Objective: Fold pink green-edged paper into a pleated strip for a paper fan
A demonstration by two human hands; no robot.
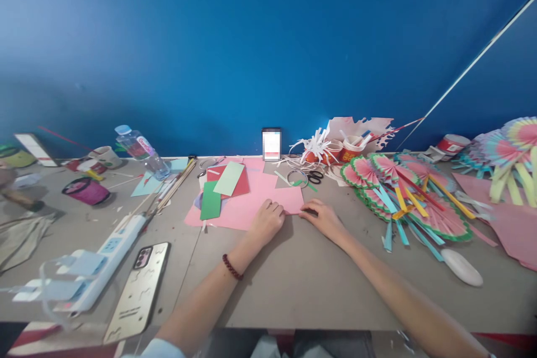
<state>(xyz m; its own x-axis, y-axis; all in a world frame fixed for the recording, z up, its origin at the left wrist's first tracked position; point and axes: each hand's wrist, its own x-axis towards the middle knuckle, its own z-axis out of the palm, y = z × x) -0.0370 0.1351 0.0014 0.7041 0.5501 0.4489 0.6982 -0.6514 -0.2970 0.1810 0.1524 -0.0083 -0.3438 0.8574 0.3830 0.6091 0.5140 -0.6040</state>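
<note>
A small piece of pink paper (289, 199) lies on the table partly over larger pink sheets (235, 218). My left hand (267, 222) has its fingers curled and pressed onto the left part of the small piece's near edge. At that piece's lower right corner, my right hand (322, 219) pinches with thumb and fingertips; the exact contact is small and hard to see. On the pink sheets rest a green card (210, 201), a pale green card (229, 179) and a red card (242, 183). Black-handled scissors (314, 178) lie beyond my right hand.
Several pleated paper fans (419, 201) spread out at right, near a white oval object (462, 267). Paper cups (352, 148) stand by the blue wall (268, 56). To the left are a power strip (107, 263), a phone (138, 291) and a tilted bottle (142, 151).
</note>
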